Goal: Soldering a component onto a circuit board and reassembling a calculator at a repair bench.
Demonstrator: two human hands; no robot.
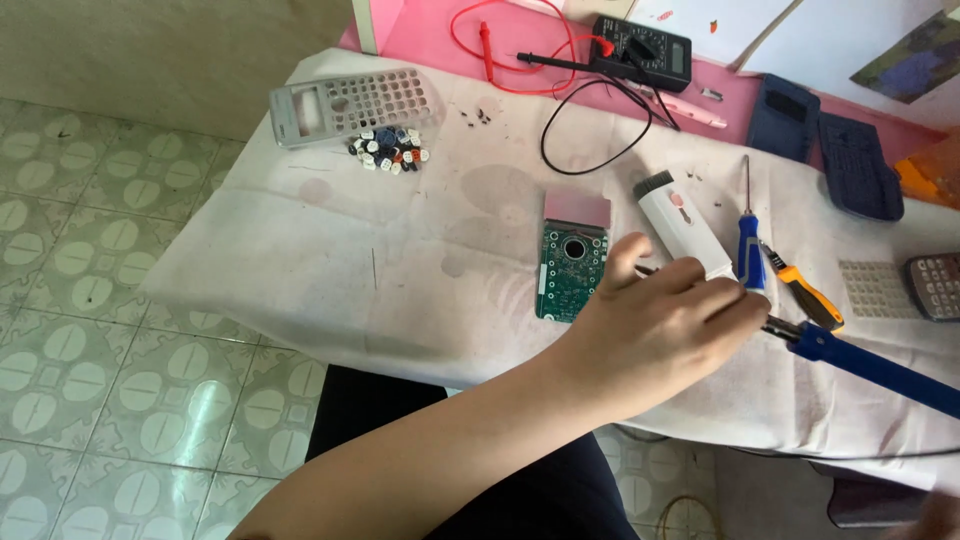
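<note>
Head view, looking down at a table draped in a stained white cloth [300,250]. One bare hand [665,320] comes in from the lower left across the lap, so it looks like the left one. Its fingers are curled loosely, fingertips on the near end of a white plastic brush tool with a dark bristle head [680,222], though I can't tell whether it's actually gripping it. The other hand is basically out of shot, just a blur at the bottom right corner.

Just beside the fingertips lie a blue-handled screwdriver [750,245] and an orange-and-black handled tool [805,295]. A long blue-handled soldering iron [870,365] runs out from under the hand toward the right edge.

Just left of the hand sits a green circuit board with a pink strip at its top [572,258]. Further out, near the far left corner, there's a grey calculator front shell full of key holes [350,103], with a pile of small loose keys [390,148] next to it. At the back sits a black multimeter with red and black leads [645,50], and to the right lie dark blue calculator covers [830,140].
</note>
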